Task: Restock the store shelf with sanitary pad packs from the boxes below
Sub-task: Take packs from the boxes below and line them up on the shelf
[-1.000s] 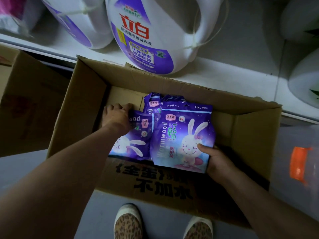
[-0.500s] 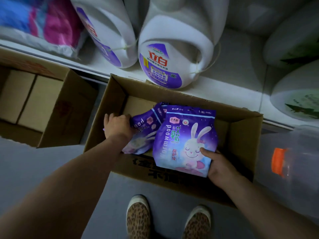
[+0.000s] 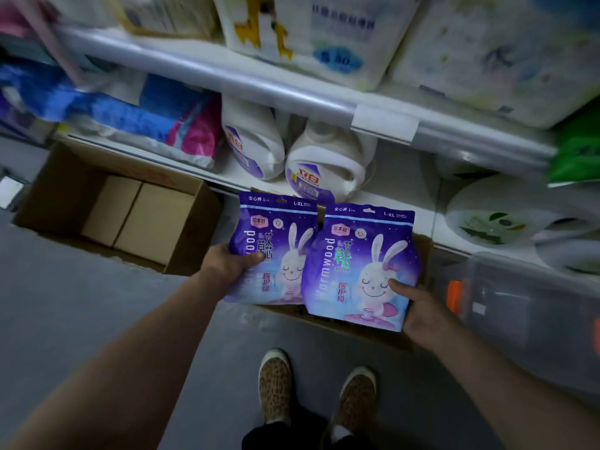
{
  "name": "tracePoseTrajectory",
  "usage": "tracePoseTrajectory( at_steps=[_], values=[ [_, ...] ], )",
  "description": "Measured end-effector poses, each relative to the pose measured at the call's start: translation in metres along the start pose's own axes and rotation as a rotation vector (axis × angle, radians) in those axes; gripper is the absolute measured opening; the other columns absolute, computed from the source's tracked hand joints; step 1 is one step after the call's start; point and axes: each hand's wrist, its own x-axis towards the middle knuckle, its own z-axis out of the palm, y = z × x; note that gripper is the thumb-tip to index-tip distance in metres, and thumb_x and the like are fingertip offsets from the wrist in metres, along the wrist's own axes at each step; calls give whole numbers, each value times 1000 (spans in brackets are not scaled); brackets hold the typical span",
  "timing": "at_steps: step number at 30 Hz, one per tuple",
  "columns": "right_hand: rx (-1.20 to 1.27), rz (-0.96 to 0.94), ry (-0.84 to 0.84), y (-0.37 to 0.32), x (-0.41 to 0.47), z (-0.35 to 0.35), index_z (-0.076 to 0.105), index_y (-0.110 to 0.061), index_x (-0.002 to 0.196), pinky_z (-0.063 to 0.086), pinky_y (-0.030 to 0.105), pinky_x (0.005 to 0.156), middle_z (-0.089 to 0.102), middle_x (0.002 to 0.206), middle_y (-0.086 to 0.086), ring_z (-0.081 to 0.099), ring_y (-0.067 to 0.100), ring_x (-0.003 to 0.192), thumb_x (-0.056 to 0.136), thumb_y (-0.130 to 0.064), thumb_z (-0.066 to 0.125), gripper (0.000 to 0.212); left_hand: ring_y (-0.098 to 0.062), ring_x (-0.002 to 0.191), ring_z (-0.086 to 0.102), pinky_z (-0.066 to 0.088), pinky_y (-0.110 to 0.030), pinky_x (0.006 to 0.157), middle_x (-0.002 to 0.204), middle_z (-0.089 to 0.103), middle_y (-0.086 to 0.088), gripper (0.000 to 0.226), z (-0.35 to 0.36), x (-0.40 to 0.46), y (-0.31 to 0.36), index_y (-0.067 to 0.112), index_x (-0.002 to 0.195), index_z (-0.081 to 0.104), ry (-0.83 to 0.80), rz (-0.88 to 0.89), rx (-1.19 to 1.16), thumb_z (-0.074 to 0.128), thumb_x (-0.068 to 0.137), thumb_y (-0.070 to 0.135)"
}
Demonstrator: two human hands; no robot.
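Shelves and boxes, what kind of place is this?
Most likely a shop aisle. Shelves hold detergent jugs and wrapped goods, an open cardboard box sits on the floor, and each hand holds a purple pack.

Two packs are held side by side above a box (image 3: 418, 251) on the floor (image 3: 81, 319): the left pack (image 3: 272, 248) in the left hand (image 3: 227, 264), the right pack (image 3: 357, 267) in the right hand (image 3: 418, 310), its left edge overlapping the other. Another box (image 3: 65, 190) sits to the left. Behind both runs the bottom shelf (image 3: 402, 206), with detergent jugs (image 3: 321, 170) just beyond the packs. The shoes (image 3: 276, 381) stand nearest.
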Motion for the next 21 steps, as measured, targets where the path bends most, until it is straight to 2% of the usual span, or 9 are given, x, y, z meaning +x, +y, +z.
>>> tracePoseTrajectory(
  at_steps=[2, 7, 10, 13, 15, 18, 21],
  values=[
    [-20, -13, -24, -12, -29, 12, 52, -12, 141, 59, 46, 87, 66, 130, 14, 61, 37, 121, 81, -10, 65, 61, -24, 78, 70, 56, -36, 72, 102, 73, -15, 50, -12, -30, 13, 0, 115, 66, -32, -10, -57, 87, 71, 12],
    [-73, -20, -106, -41, -107, 40, 51, -10, 142, 58, 46, 89, 65, 132, 14, 61, 36, 121, 83, -13, 65, 61, -25, 75, 71, 57, -34, 68, 91, 75, -11, 42, -35, -113, 38, 2, 110, 69, -54, 24, -158, 86, 73, 10],
    [-117, -34, -158, -64, -157, 55, 50, -10, 143, 54, 51, 97, 63, 134, 16, 60, 38, 123, 87, -14, 64, 58, -27, 77, 71, 59, -29, 59, 99, 74, -17, 39, -46, -164, 51, 0, 112, 68, -85, 73, -215, 83, 76, 6],
    [-145, -58, -201, -90, -214, 67, 55, -7, 137, 59, 47, 88, 67, 128, 17, 66, 37, 114, 84, -13, 63, 54, -33, 86, 72, 59, -33, 66, 107, 74, -20, 55, -60, -218, 70, 0, 114, 68, -109, 130, -270, 86, 64, 16],
    [-157, -83, -220, -105, -246, 73, 56, -7, 136, 57, 48, 90, 67, 127, 18, 67, 38, 111, 83, -13, 64, 53, -34, 88, 73, 58, -36, 71, 106, 74, -19, 59, -65, -249, 84, 2, 112, 69, -132, 156, -283, 86, 59, 22],
    [-143, -123, -235, -129, -296, 79, 57, -3, 135, 57, 48, 90, 68, 124, 20, 69, 37, 108, 83, -10, 64, 52, -29, 80, 74, 59, -34, 62, 101, 75, -17, 43, -72, -299, 114, 4, 111, 68, -172, 225, -311, 83, 73, 16],
    [-118, -151, -257, -154, -334, 87, 58, 0, 134, 60, 45, 85, 68, 123, 21, 71, 34, 102, 83, -11, 63, 52, -36, 87, 73, 60, -42, 70, 102, 75, -18, 42, -77, -337, 148, 5, 113, 68, -207, 268, -337, 82, 74, 13]
  ],
)
